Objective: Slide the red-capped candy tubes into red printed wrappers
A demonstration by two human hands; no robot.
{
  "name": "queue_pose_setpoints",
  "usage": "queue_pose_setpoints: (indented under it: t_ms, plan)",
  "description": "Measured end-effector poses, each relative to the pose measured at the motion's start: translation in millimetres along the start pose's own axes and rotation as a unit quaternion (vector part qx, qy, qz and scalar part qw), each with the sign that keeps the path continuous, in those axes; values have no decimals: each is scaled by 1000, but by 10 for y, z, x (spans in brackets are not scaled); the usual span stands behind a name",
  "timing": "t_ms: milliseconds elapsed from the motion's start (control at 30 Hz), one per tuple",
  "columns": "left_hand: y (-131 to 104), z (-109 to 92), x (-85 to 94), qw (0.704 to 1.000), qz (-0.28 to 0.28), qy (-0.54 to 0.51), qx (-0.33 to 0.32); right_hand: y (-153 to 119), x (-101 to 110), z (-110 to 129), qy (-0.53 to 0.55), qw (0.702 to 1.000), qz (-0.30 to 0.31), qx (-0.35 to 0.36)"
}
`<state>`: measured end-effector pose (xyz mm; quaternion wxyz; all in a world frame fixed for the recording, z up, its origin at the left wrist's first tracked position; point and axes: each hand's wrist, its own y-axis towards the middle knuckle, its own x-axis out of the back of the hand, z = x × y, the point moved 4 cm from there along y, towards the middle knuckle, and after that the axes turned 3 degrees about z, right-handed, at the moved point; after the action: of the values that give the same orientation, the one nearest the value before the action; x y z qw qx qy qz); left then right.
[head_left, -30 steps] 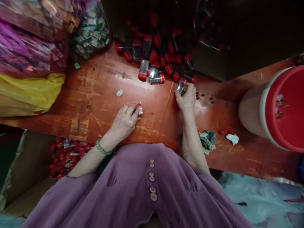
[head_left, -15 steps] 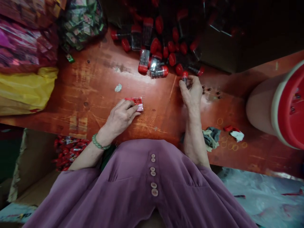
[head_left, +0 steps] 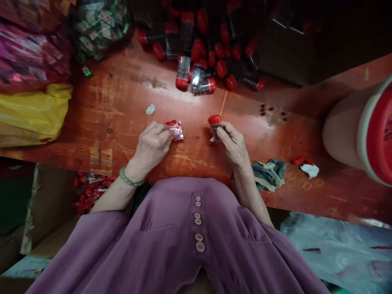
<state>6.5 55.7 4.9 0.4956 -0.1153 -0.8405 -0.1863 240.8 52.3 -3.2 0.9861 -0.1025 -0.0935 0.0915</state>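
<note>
My left hand [head_left: 155, 143], with a green bead bracelet at the wrist, is closed on a small red and clear packet [head_left: 177, 130] just above the wooden table. Its fingers cover the packet's left part. To the right, my right hand [head_left: 233, 143] grips a small clear container with a red cap [head_left: 214, 120]. The cap points away from me, and dark contents show through the side. A gap of bare table lies between the two hands. Beyond them, several similar red-capped containers [head_left: 183, 72] lie in a heap.
Bags of green packets [head_left: 99, 30] and pink packets [head_left: 33, 57], plus a yellow bag [head_left: 33, 116], stand at left. Small brown balls [head_left: 263, 109], a crumpled cloth [head_left: 269, 174], rubber bands [head_left: 291, 182] and a large red-rimmed tub [head_left: 346, 130] are at right. A cardboard box [head_left: 45, 208] sits below left.
My right hand has come back from the heap toward the middle with a red-capped container in it. My left hand has shifted slightly, still on the packet.
</note>
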Motion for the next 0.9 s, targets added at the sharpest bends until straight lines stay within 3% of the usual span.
queue_pose_setpoints:
  t_ms: [200, 333, 467, 633, 900]
  plan:
    - [83, 68, 78, 991, 68, -110, 20, -56, -333, 179, -126, 988, 71, 60]
    - [123, 110, 101, 989, 91, -115, 30, -57, -452, 164, -106, 987, 99, 63]
    - [125, 143, 92, 994, 48, -80, 47, -82, -412, 29, 36, 993, 117, 4]
    - [100, 42, 185, 992, 4, -117, 49, -143, -329, -104, 148, 981, 113, -48]
    - [-77, -298, 326, 973, -78, -194, -94, -278, -276, 115, 223, 970, 84, -48]
